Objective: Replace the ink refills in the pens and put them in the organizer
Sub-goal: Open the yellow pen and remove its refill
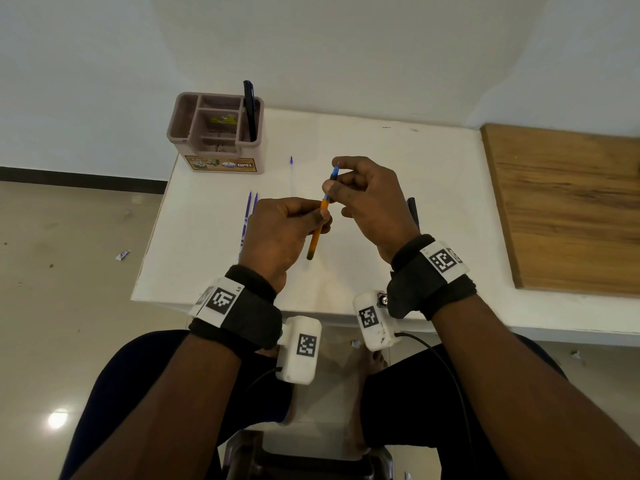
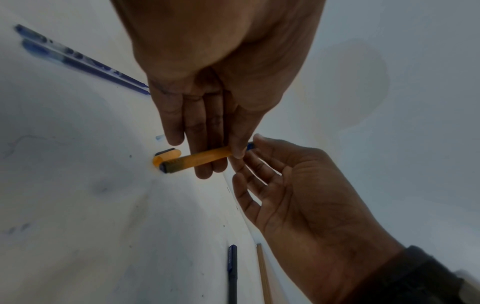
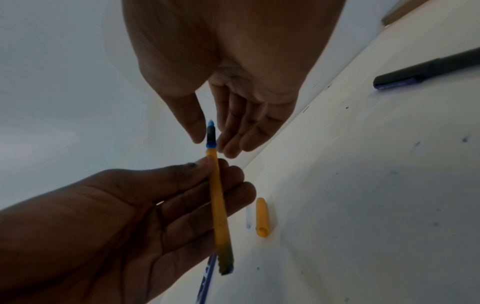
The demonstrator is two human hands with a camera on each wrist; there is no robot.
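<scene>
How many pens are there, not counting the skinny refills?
3. The left hand and right hand hold an orange pen; a dark pen stands in the organizer; a second dark pen lies on the table by the right hand. Others may be hidden.

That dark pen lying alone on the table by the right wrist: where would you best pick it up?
Judging by its pose, take the dark pen round the middle of its barrel, from above: it lies flat on the table with both long sides free, so a thumb-and-finger grip should fit across it.
</scene>
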